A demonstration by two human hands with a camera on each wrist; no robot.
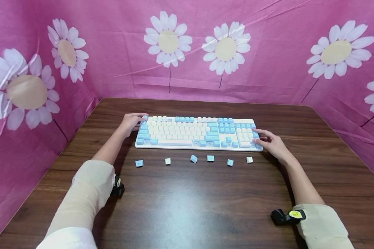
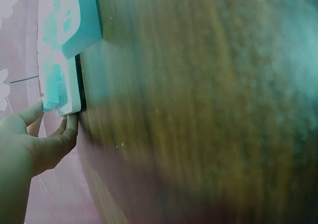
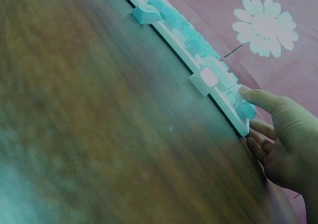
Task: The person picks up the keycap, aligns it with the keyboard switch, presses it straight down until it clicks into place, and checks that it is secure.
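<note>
Table: one keyboard, six loose keycaps.

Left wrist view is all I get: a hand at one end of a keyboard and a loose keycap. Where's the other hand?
Observer: The right hand holds the opposite end of the keyboard.
Visitor: Is that the only loose keycap?
Observer: No, six loose keycaps lie on the table, along the keyboard's near side.
Visitor: All one colour?
Observer: No, four are blue and two are white.
</note>
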